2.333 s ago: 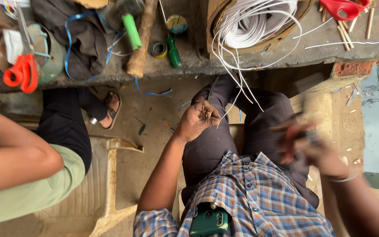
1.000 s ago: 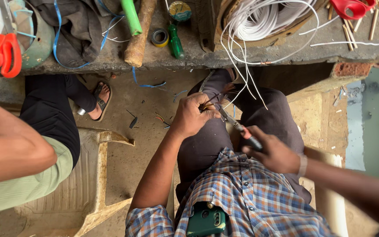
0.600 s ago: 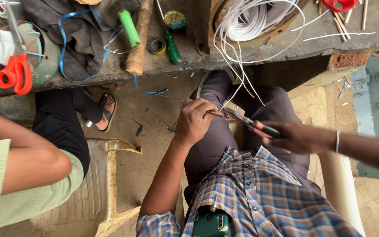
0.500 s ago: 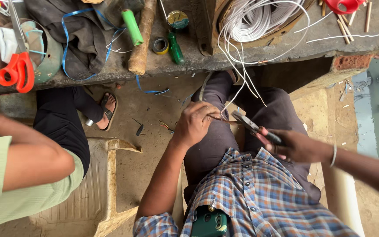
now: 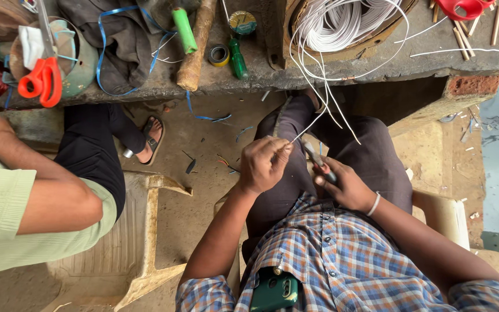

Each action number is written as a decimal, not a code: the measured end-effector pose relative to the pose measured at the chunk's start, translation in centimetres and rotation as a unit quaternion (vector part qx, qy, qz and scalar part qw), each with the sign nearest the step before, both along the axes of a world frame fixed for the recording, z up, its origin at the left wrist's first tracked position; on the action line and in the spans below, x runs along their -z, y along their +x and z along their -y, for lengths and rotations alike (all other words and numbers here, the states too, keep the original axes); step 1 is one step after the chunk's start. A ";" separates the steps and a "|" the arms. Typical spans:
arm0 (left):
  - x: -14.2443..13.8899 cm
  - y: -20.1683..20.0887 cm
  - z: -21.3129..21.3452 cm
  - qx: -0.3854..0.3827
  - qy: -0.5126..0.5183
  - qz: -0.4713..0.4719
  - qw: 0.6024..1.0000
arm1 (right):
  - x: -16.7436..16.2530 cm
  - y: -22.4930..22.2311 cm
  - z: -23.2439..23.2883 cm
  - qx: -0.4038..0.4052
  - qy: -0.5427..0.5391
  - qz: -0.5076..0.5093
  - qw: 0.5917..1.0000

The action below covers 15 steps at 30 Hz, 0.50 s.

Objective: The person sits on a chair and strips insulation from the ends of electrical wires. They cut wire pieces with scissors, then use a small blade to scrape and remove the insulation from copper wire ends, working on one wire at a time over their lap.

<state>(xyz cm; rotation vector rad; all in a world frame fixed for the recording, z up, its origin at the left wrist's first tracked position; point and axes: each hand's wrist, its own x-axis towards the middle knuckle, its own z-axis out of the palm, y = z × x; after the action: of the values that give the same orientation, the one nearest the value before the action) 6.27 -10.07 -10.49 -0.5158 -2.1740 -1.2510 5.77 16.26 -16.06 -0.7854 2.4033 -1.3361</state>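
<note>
White wire point(image 5: 313, 118) is pinched at its end between the curled fingers point(image 5: 272, 151) of the left hand point(image 5: 263, 164), which is held over the lap. From those fingers the strand runs up and away to a coil of white wire point(image 5: 342, 26) seated in a round holder on the workbench point(image 5: 371, 65) — several loose strands hang from the coil beside it. The right hand point(image 5: 342, 186) is clenched around the handles of a pair of pliers point(image 5: 319, 162); the tool's tip is pointed toward the left fingers and lies just beside them, though contact with the wire cannot be told. A pale bangle point(image 5: 373, 204) is worn on the right wrist. A green phone point(image 5: 274, 292) is carried in the checked shirt pocket, well below both hands. Beyond the fingers, on the bench, a green-handled screwdriver point(image 5: 237, 58), a roll of tape point(image 5: 219, 55) and orange-handled scissors point(image 5: 41, 81) are noted. Another person's arm point(image 5: 36, 190) is seen at the far left, well apart.
</note>
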 end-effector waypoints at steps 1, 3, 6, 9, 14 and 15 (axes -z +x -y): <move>0.4 0.0 -0.3 0.025 0.066 0.051 0.996 | 0.1 -0.2 0.4 -0.006 -0.007 -0.011 1.000; 1.2 0.0 -0.6 0.078 0.196 0.153 0.966 | 0.2 -0.4 1.0 -0.011 -0.008 -0.017 1.000; 2.3 -0.4 -0.6 0.160 0.294 0.187 0.924 | 0.0 -0.6 1.8 -0.010 0.003 -0.009 1.000; 2.9 -0.6 -0.3 0.183 0.319 0.197 0.909 | -0.4 -0.5 2.3 -0.002 0.007 -0.005 1.000; 1.9 -0.7 0.1 0.125 0.241 0.222 0.937 | -1.4 -0.5 2.8 0.022 0.048 -0.013 0.999; 1.5 -0.7 0.1 0.128 0.225 0.192 0.947 | -1.7 -0.4 2.9 0.031 0.076 0.029 0.996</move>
<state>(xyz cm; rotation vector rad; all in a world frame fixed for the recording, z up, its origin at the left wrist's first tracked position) 5.59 -10.18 -11.95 -0.3926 -2.0564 -2.0703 5.34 13.32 -14.33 -0.6276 2.4675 -1.1643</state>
